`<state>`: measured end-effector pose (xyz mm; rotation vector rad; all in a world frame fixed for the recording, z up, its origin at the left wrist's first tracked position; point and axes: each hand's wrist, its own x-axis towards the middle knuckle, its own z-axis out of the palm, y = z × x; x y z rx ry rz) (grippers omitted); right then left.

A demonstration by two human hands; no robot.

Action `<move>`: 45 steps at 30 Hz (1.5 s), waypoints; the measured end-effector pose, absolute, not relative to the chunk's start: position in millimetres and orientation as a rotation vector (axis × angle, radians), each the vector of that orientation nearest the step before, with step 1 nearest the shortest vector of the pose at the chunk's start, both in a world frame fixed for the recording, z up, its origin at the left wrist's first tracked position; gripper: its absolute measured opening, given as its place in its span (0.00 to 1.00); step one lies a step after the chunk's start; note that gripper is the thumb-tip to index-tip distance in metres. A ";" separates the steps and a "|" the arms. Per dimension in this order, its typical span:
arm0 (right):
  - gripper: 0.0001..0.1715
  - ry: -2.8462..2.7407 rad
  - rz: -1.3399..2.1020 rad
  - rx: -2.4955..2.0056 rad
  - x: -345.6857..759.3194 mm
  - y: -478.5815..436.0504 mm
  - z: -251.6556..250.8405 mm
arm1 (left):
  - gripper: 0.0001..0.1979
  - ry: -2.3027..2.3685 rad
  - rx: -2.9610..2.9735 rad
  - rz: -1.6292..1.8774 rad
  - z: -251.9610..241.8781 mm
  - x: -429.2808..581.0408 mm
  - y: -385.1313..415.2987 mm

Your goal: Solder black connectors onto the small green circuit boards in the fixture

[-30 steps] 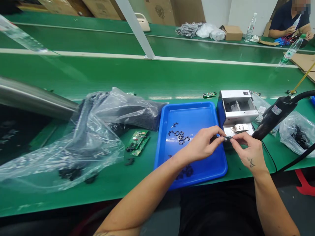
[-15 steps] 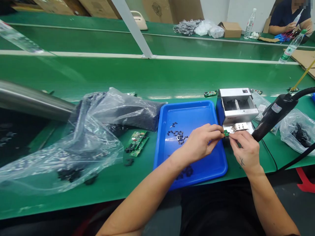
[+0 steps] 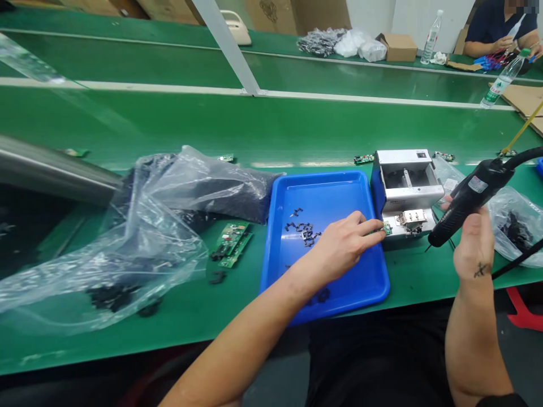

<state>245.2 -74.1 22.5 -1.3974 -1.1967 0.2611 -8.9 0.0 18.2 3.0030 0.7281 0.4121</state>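
Note:
My left hand (image 3: 345,244) pinches a small green circuit board (image 3: 386,228) at the front left of a silver machine (image 3: 409,195). At the right, my right hand (image 3: 474,243) is wrapped round a black electric screwdriver (image 3: 466,198), whose thin tip points down beside the machine's front. Under my left forearm lies a blue tray (image 3: 331,198) with small black clips (image 3: 306,232) in it. Left of the tray, larger green circuit boards (image 3: 232,243) rest on the green table, with a loose black clip (image 3: 218,277) near them.
A large clear bag of dark parts (image 3: 186,198) lies at the left. Another bag (image 3: 517,220) is behind my right hand. Small boards (image 3: 363,159) lie behind the machine. A bottle (image 3: 503,82) stands at the back right, near another person (image 3: 487,34).
My right hand has left the small board and moved right, taking hold of the black screwdriver. My left hand stays on the board by the machine. The view has shifted slightly.

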 end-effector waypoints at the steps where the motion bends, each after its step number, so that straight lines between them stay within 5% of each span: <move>1: 0.25 -1.217 0.370 -1.371 248.6 -70.4 22.0 | 0.19 0.727 2.998 0.420 18.4 -8.9 0.2; 4: 0.27 -1.248 0.481 -1.289 255.5 -65.7 23.2 | 0.17 0.732 2.982 0.422 18.9 -8.0 0.1; 13: 0.60 -1.150 0.744 -1.217 254.7 -59.8 70.6 | 0.13 0.750 2.974 0.516 15.5 -6.3 0.0; 20: 0.50 -1.118 0.693 -0.639 223.7 -26.8 91.8 | 0.12 0.699 2.973 0.594 14.6 -6.4 0.8; 45: 0.43 -1.181 0.819 -0.552 205.8 -29.1 82.8 | 0.17 0.754 2.977 0.374 20.8 -3.8 -1.2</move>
